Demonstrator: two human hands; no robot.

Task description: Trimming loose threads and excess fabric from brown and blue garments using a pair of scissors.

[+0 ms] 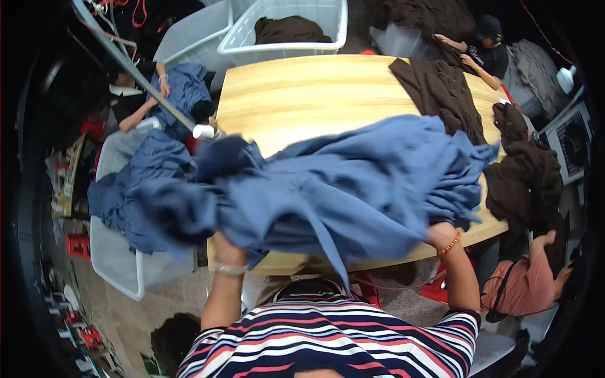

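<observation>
A large blue garment (353,195) stretches in loose folds over the near part of the wooden table (296,88). Its left end is smeared by motion, and a narrow strap of the same cloth dangles over the table's near edge. My left hand (229,249) grips the garment from below at its left part. At its lower right, my right hand (442,235) is closed on the cloth, a beaded bracelet on the wrist. Folds cover most of the fingers of both hands. What kind of garment it is, I cannot make out.
Left of me stands a pale plastic bin (113,258) heaped with blue cloth (148,160). Dark brown garments (441,94) lie along the table's right side. People work at the far left, far right and near right. Another bin (340,38) holds brown cloth behind the table.
</observation>
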